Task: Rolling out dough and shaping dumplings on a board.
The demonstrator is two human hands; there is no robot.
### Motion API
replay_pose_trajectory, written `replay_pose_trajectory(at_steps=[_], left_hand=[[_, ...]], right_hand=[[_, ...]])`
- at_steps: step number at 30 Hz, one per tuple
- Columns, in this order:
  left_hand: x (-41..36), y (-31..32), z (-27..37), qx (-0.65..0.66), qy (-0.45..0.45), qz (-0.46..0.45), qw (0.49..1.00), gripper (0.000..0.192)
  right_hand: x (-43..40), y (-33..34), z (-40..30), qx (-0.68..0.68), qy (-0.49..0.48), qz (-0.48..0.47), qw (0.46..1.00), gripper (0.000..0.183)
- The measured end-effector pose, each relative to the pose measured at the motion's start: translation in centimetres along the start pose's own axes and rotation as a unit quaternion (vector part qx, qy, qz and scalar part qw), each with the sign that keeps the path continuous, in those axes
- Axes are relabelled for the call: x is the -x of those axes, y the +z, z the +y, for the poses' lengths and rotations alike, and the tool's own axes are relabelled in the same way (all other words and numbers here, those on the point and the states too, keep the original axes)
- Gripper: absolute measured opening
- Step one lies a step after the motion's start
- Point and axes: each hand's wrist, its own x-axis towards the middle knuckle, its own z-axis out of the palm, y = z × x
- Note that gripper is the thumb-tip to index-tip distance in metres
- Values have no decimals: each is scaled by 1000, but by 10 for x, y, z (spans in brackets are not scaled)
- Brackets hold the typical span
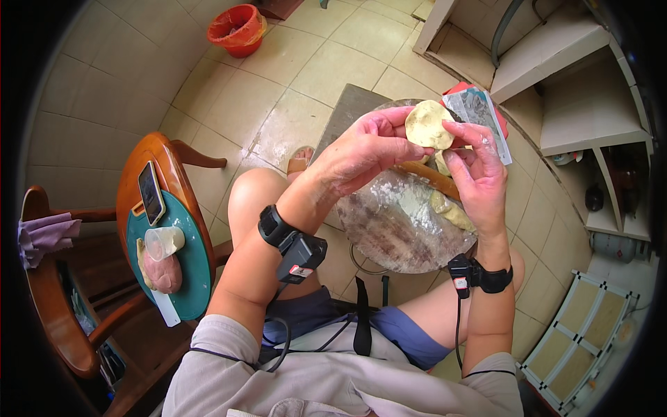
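Note:
A round, flattened piece of pale yellow dough (429, 125) is held up between both hands. My left hand (372, 148) grips its left edge with thumb and fingers. At its right edge my right hand (477, 169) pinches it. Below the hands lies a round wooden board (385, 234), dusted with white flour (404, 195). A wooden rolling pin (430, 177) rests across the board, partly hidden by my right hand. More dough (449, 209) lies at the board's right side, and another dough piece (442, 162) shows between the hands.
On the left, a wooden stool (156, 143) bears a green cutting board (195, 281), a phone (151, 193), a plastic cup (164, 242), pinkish dough (162, 273) and a white scraper (167, 308). A red bucket (245, 49) stands on the floor. Shelving (568, 114) lines the right.

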Motion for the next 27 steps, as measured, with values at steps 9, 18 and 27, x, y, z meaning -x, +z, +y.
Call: replay_pose_trajectory(at_steps=[9, 18, 27], left_hand=[[-2, 3, -12, -102, 59, -7, 993, 58], [-2, 5, -11, -177, 103, 34, 978, 48], [-2, 8, -16, -69, 163, 59, 982, 32]], right_hand=[[1, 2, 5, -14, -2, 30, 999, 23], [0, 7, 0, -182, 73, 66, 978, 40], [1, 4, -1, -196, 60, 85, 975, 31]])
